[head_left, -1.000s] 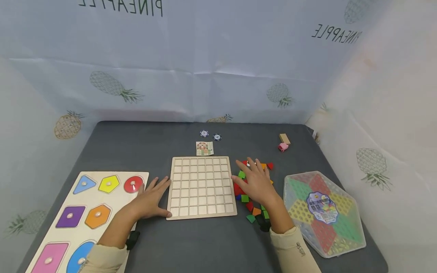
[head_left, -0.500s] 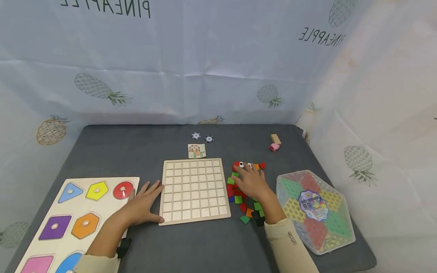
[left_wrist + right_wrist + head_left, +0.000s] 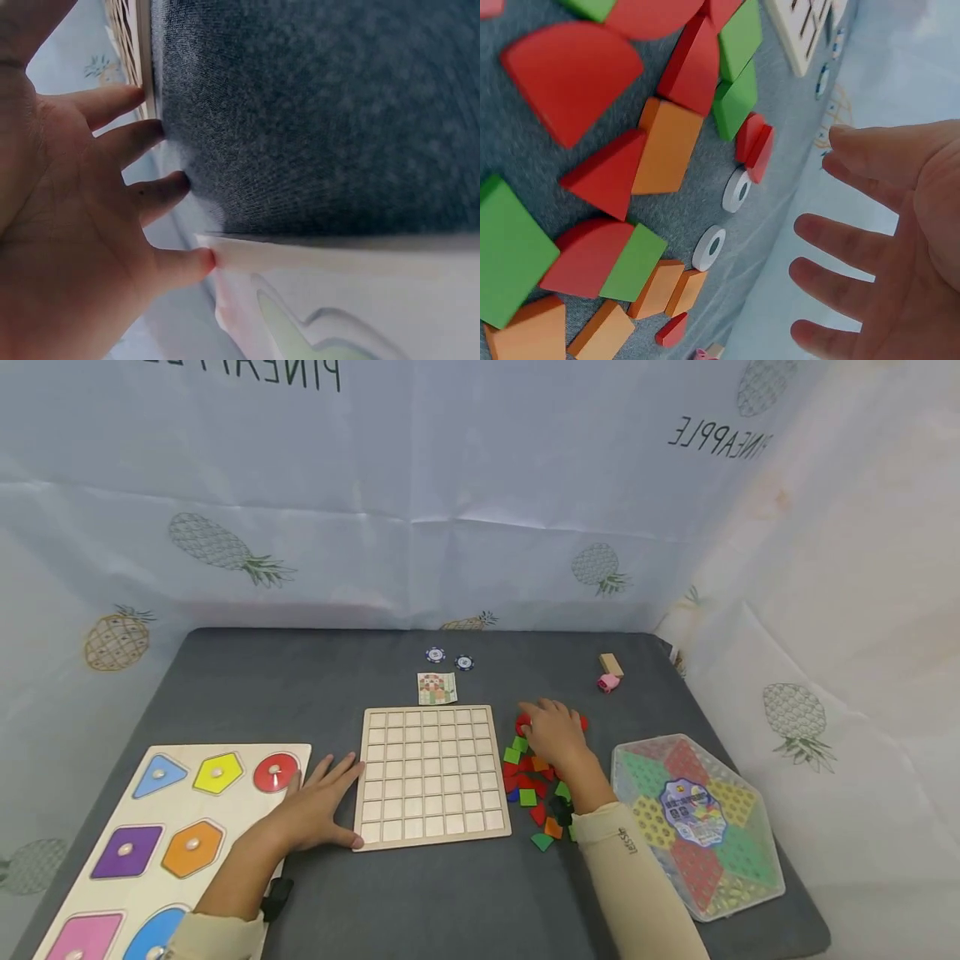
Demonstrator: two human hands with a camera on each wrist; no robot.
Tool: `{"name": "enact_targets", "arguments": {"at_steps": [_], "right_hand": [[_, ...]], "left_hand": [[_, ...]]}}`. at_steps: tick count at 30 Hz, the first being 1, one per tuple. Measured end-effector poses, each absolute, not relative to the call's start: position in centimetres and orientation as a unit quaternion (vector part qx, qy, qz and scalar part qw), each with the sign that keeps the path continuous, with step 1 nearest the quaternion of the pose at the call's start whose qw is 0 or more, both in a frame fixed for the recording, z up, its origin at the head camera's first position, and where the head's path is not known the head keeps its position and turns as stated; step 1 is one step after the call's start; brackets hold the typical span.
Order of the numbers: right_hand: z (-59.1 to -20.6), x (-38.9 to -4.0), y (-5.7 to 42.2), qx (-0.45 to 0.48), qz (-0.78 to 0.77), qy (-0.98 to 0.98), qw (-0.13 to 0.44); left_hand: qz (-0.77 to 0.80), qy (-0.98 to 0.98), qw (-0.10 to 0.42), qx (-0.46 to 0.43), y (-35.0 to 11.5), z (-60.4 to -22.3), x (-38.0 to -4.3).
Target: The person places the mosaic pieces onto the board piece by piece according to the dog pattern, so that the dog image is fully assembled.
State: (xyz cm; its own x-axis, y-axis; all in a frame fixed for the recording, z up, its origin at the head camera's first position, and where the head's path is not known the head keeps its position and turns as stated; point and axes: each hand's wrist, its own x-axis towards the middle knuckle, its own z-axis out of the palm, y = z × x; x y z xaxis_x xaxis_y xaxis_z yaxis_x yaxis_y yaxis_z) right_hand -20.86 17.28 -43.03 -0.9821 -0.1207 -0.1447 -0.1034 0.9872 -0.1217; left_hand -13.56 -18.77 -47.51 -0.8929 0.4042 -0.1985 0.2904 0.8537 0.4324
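Note:
My left hand (image 3: 318, 810), its fingers spread and straight, rests at the left edge of a square wooden grid board (image 3: 435, 793). Two of its fingertips (image 3: 135, 94) meet the board's rim in the left wrist view, and another finger is at the edge of a shape puzzle board (image 3: 420, 292). Over the far end of a pile of coloured blocks hovers my right hand (image 3: 557, 735), fingers extended and holding nothing. Beneath it the right wrist view has a red quarter-round block (image 3: 577, 75), a green block (image 3: 510, 251), an orange block (image 3: 667, 146) and white ring pieces (image 3: 737, 190).
The knobbed shape puzzle board (image 3: 172, 802) lies at left, partly under my forearm. A hexagonal clear case (image 3: 693, 827) is at right. Behind the grid are a printed card (image 3: 437, 688) and two poker chips (image 3: 435, 654). A pink figure (image 3: 608, 682) sits by a wooden block (image 3: 611, 664).
My right hand has moved a little farther back over the blocks, uncovering more near ones. The left hand stays at the grid's edge. The head view has shifted slightly.

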Motion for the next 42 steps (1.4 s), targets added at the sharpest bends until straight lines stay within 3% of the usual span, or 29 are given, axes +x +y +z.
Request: {"name": "enact_targets", "arguments": {"at_steps": [22,42], "right_hand": [[-44.1,-22.1,17.1,-0.065,-0.032,0.993,0.093],[-44.9,-23.3,17.4,-0.060,-0.001,0.998,0.030]], "left_hand": [[0.227,0.943,0.143,0.197,-19.5,-48.2,-13.3],[0.248,0.938,0.130,0.203,-19.3,-48.5,-13.6]]}}
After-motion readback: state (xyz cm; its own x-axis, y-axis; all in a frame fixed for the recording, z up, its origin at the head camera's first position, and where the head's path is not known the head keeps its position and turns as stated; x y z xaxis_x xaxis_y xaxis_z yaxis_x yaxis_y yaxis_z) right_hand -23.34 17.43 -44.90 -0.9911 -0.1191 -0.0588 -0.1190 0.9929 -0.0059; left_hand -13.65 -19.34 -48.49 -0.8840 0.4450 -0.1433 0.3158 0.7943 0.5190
